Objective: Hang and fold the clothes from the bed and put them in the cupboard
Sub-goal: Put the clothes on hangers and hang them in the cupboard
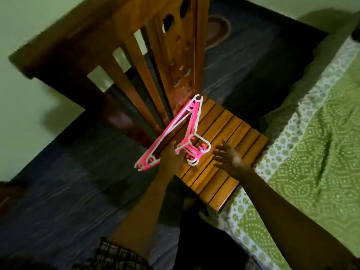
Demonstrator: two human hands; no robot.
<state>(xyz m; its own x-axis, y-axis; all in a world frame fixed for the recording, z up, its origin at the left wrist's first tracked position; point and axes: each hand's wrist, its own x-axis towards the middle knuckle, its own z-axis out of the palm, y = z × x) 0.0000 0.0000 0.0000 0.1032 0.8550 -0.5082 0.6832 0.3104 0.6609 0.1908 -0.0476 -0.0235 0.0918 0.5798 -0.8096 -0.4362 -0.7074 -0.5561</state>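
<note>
Pink and white hangers [169, 130], gripped in a bunch by the left hand [171, 155] above the chair [224, 123], sit just beside the right hand [228, 156], open with fingers spread.

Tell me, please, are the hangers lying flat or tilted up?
Tilted up: the left hand holds the hangers at a slant above the chair seat.

You see hangers [192, 123] of smooth plastic, pink and white, with a slight gloss. The chair [224, 129] is wood, varnished to a warm sheen, its seat slats smooth. The sheet [311, 143] is matt printed cloth, green and white, softly creased. The floor [68, 191] looks dark, streaked and dull; the wall [29, 94] is matt
</note>
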